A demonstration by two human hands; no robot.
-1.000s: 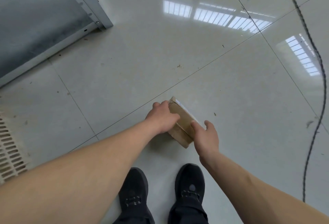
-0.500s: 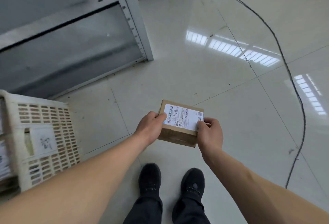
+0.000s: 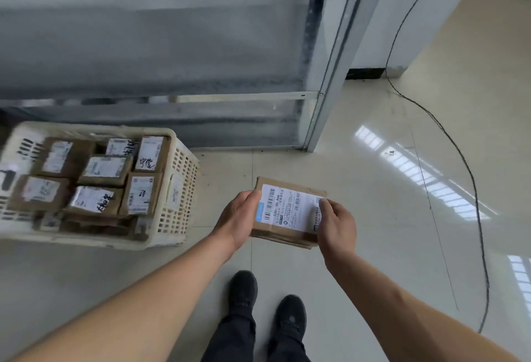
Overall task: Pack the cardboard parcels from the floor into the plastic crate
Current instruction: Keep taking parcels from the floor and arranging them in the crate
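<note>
Both hands grip one parcel (image 3: 287,212) between them; left hand (image 3: 238,219), right hand (image 3: 336,226).

Bright, even daylight is seen throughout. Window glare is mirrored on the glossy floor (image 3: 373,218) at the right. The crate (image 3: 178,218) is blurred; edges are bowed by wide-angle distortion.

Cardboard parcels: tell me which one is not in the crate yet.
The parcel held between the left hand and right hand, above the floor right of the crate. All others lie packed inside it.
</note>
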